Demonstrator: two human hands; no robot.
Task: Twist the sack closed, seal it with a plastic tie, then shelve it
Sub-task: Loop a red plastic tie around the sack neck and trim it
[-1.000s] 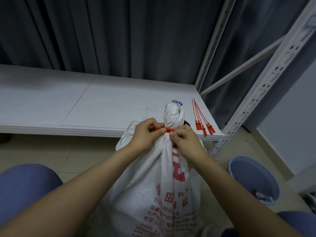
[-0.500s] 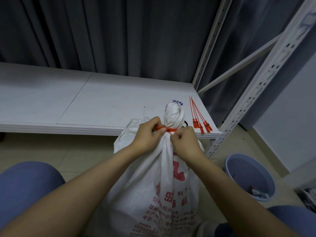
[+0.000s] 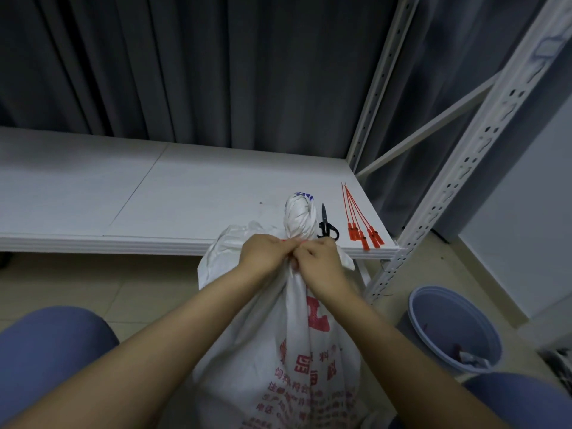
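White shelf: scissors, spare ties behind sack neck.

Behind the rack you have a dark grey pleated curtain hanging across the whole back of the view. A pair of small black-handled scissors lies flat on the white board, blades pointing away from you. Down to your right, a round pale blue plastic bin stands on the beige tiled floor, near the foot of the rack's perforated post, with some scraps in its bottom. A plain pale wall rises beyond it.
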